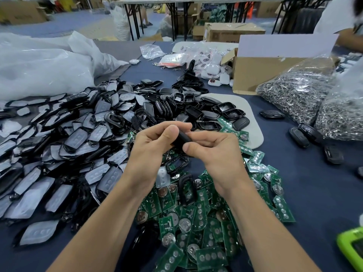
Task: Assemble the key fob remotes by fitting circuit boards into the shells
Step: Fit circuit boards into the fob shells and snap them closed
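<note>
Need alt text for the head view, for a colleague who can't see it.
The left hand and right hand together grip a black fob shell above a heap of green circuit boards. To the left pile black shells with grey button pads; bags of metal rings lie right.

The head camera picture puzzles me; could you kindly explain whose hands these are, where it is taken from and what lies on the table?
There is no machine here. A person wears one camera on the head, looking forward and down, so the two forearms entering from the bottom are that person's own. The left hand and right hand together hold a black shell between fingers and thumbs. On the blue table, nearest the camera, lies a heap of green circuit boards. To the left are black frames with grey button pads, and behind the hands are more black shell halves. Farther right are bags of metal rings and a cardboard box.
</note>
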Demonstrator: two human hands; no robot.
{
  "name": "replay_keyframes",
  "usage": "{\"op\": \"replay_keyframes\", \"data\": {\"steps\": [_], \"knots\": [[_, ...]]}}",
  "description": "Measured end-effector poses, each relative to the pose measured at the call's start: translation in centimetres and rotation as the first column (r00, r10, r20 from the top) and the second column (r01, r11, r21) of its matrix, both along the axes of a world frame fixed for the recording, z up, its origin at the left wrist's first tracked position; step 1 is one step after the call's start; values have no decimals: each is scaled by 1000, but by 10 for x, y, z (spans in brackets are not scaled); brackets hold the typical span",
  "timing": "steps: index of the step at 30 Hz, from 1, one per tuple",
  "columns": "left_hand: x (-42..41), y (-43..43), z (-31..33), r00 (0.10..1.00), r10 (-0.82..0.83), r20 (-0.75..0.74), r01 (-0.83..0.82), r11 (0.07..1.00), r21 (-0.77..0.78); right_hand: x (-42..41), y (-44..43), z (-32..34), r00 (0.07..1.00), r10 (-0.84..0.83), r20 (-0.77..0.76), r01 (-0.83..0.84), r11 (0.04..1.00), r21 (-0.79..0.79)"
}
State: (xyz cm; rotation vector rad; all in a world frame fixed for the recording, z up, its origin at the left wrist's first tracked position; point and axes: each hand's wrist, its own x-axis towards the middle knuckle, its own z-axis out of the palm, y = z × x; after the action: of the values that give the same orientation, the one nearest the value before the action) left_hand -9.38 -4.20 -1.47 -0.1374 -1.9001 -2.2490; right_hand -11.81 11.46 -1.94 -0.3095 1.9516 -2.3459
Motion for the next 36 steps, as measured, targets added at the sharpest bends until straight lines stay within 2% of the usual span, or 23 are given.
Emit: {"op": "replay_keyframes", "data": {"steps": [6,8,10,14,17,19,22,28,33,36], "knots": [[-1,5,-2,995,96,7,-95,995,-41,2,-2,-1,999,-38,-34,44,980,193],[-2,5,-3,992,124,23,-123,991,-53,2,0,1,999,-7,-51,21,955,296],[-2,5,-3,990,136,43,-135,990,-45,2,2,2,999,34,-36,-20,944,329],[0,3,-2,991,92,101,-90,996,-26,2,2,3,990,52,130,-73,983,166],[0,1,-2,986,30,163,-43,996,80,2,2,4,953,118,277,-130,991,23],[0,1,-3,982,12,188,-33,993,109,1,3,5,934,153,323,-148,988,-40],[0,1,-4,981,30,191,-48,995,91,0,4,6,923,165,346,-158,986,-49],[0,0,-5,987,132,90,-122,986,-109,1,4,5,929,156,335,-165,986,-4],[-1,0,-5,989,120,85,-112,989,-95,1,4,5,926,172,336,-177,984,-18],[-1,-4,-4,994,6,110,-2,999,-45,0,5,6,912,210,353,-196,978,-77]]}}
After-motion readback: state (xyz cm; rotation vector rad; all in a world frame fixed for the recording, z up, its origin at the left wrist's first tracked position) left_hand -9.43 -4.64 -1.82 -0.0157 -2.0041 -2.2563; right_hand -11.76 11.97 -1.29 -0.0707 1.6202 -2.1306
